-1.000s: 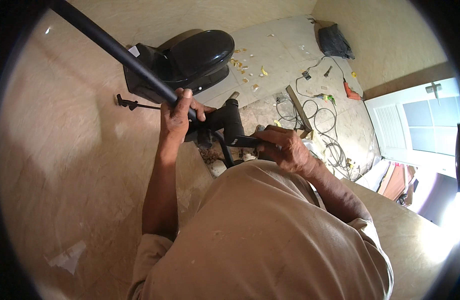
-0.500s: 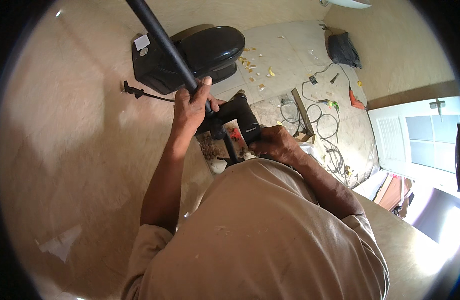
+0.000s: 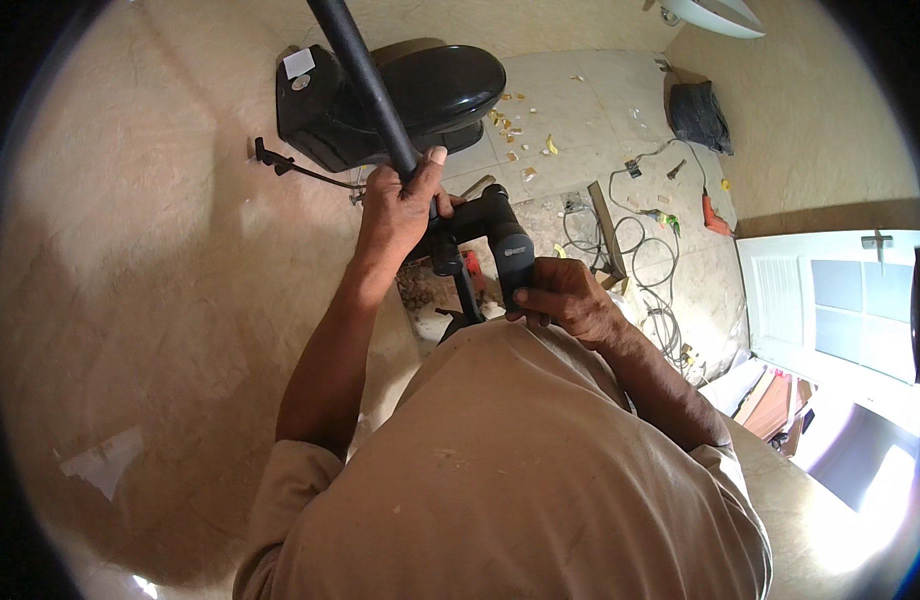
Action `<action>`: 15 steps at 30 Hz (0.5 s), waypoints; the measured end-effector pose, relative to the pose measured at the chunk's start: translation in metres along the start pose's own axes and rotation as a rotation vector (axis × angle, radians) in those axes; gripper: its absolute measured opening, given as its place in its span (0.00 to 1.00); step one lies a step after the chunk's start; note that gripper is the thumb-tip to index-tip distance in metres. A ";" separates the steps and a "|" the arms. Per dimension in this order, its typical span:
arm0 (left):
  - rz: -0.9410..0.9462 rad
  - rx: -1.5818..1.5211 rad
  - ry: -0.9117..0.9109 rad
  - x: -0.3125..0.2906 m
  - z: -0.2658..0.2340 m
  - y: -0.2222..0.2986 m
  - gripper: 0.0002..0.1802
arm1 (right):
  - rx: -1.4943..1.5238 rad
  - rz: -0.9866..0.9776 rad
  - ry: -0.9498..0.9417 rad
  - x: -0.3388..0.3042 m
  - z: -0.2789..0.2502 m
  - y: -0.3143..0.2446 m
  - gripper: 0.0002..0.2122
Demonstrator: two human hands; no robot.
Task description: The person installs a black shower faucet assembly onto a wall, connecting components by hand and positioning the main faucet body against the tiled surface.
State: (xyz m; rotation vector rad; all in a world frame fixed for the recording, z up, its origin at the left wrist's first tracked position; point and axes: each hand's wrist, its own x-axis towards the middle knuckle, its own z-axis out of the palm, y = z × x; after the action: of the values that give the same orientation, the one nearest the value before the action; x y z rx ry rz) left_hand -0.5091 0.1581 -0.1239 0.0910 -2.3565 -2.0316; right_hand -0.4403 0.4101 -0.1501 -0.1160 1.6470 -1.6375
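The black fixture point(image 3: 490, 215) is held up in front of the person's shirt point(image 3: 520, 450), above a rough, unfinished patch of floor; the step in hand looks to be steadying and turning it with both hands. Its body is a dark matte, built of cylindrical sections, with a long tube point(image 3: 355, 70) running off toward 11 o'clock and a flat, rounded end piece point(image 3: 515, 262) pointing toward 5, marked by a small pale print. At its 9 o'clock the left hand point(image 3: 398, 215) keeps a closed grip around the tube, thumb uppermost; at 4 o'clock the right hand point(image 3: 570, 300) has a narrow grip, thumb and fingers pinching the end piece. The next move would seem to call for firm support on the left, since the long tube could tip, and light guidance on the right. Farther out, a black toilet point(image 3: 440, 85) stands at 11 o'clock, partly behind the tube, a hose sprayer point(image 3: 270, 155) hangs at 10, a dark bag point(image 3: 698, 115) lies at 2, and an orange tool point(image 3: 716, 215) at 3.
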 end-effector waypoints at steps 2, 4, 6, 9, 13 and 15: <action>-0.035 0.001 -0.016 0.000 0.000 0.002 0.20 | 0.113 0.013 0.018 0.000 0.002 0.000 0.11; -0.040 -0.010 -0.051 -0.001 0.001 0.003 0.19 | 0.170 -0.016 -0.020 0.001 0.003 0.001 0.12; -0.034 0.000 -0.046 0.000 0.002 0.003 0.21 | 0.203 -0.026 -0.062 0.006 0.003 0.003 0.13; -0.036 0.174 -0.029 0.001 0.004 0.004 0.23 | 0.257 -0.029 -0.073 0.012 0.003 0.007 0.14; -0.062 0.161 0.006 0.001 0.008 0.003 0.24 | 0.406 0.046 -0.090 0.019 0.006 0.011 0.16; -0.078 0.125 0.023 0.001 0.010 0.003 0.25 | 0.482 0.081 -0.115 0.018 0.007 0.012 0.16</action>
State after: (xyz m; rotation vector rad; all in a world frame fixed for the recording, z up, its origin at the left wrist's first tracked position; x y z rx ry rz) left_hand -0.5105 0.1687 -0.1226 0.2109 -2.5018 -1.9012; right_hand -0.4430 0.3960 -0.1681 0.0969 1.1205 -1.8782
